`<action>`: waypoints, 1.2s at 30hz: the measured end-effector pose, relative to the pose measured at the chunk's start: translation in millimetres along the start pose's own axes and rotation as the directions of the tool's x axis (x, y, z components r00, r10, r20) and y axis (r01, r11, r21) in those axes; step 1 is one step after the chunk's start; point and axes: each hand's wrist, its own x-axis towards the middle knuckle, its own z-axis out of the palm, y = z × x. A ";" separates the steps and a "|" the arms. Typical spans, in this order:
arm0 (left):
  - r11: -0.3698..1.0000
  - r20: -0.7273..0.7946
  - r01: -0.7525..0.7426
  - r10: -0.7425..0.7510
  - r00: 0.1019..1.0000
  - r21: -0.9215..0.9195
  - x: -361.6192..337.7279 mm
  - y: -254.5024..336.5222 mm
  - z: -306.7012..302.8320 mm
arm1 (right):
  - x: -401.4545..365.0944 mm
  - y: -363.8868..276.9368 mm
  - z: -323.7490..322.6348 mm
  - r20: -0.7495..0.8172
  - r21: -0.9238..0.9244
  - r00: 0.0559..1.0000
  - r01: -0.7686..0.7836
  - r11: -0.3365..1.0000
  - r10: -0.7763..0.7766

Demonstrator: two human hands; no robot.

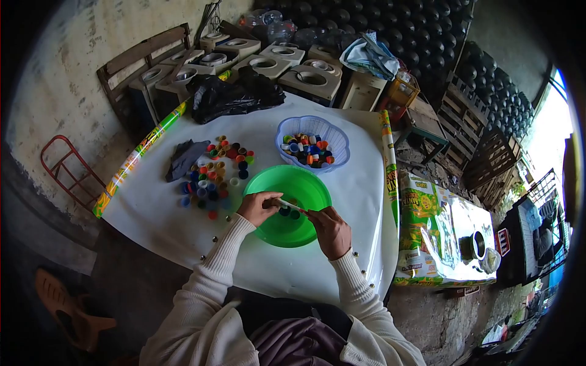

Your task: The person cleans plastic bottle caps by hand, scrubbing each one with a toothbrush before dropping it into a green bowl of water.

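My left hand point(259, 208) and my right hand point(331, 232) meet over a bright green plastic basin point(268, 234). Pinched between their fingers is a thin white stick-like object point(289, 204), reddish towards its right end; its exact kind is too small to make out. Several dark bottle caps point(295, 215) lie at the bottom of the basin, partly covered by the hands. Left of the basin, many coloured bottle caps point(212, 177) are spread on the white table sheet point(146, 201). Behind it, a pale blue plastic basket point(342, 139) holds more caps.
A dark grey cloth point(185, 158) lies left of the caps, and a black plastic bag point(235, 96) sits at the table's back edge. Beyond stand several beige box-shaped units point(314, 79). To the right is another covered table point(445, 238); an orange-brown chair point(70, 311) is lower left.
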 end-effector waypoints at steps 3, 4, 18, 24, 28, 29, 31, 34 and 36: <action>0.999 -0.061 0.048 -0.049 0.997 -0.004 -6.5 11.1 -0.3 | 0.0 -1.9 4.5 -0.011 0.037 0.999 -0.043 0.998 0.044; 0.998 -0.055 0.061 -0.062 0.997 -0.012 -4.5 1.4 0.8 | -0.2 -4.0 3.2 -0.016 0.052 0.998 -0.058 0.997 0.059; 0.998 0.078 -0.060 0.058 0.995 0.015 18.9 1.5 -18.5 | 6.6 -20.2 7.2 -0.107 -0.114 0.975 -0.209 0.971 0.197; 0.996 0.135 -0.087 0.087 0.987 -0.008 28.4 -0.2 -24.6 | 0.1 -33.5 12.8 -0.124 -0.048 0.958 -0.268 0.962 0.260; 0.993 0.171 -0.101 0.110 0.979 -0.063 27.1 -7.1 -22.1 | -10.8 -35.7 18.5 -0.164 -0.105 0.953 -0.275 0.956 0.256; 0.992 0.179 -0.100 0.111 0.978 -0.071 27.2 -10.2 -20.3 | -13.2 -34.5 18.7 -0.183 -0.150 0.944 -0.302 0.941 0.274; 0.991 0.187 -0.086 0.104 0.977 -0.102 28.3 -8.9 -16.8 | -11.7 -34.4 15.3 -0.204 -0.158 0.935 -0.325 0.932 0.291; 0.997 0.225 -0.056 0.068 0.972 -0.057 36.0 -1.0 -16.5 | -9.4 -39.4 13.8 -0.182 -0.099 0.952 -0.268 0.958 0.248; 0.998 0.237 -0.057 0.063 0.969 -0.033 32.0 -3.3 -12.1 | -14.3 -38.1 15.5 -0.163 -0.117 0.945 -0.306 0.945 0.285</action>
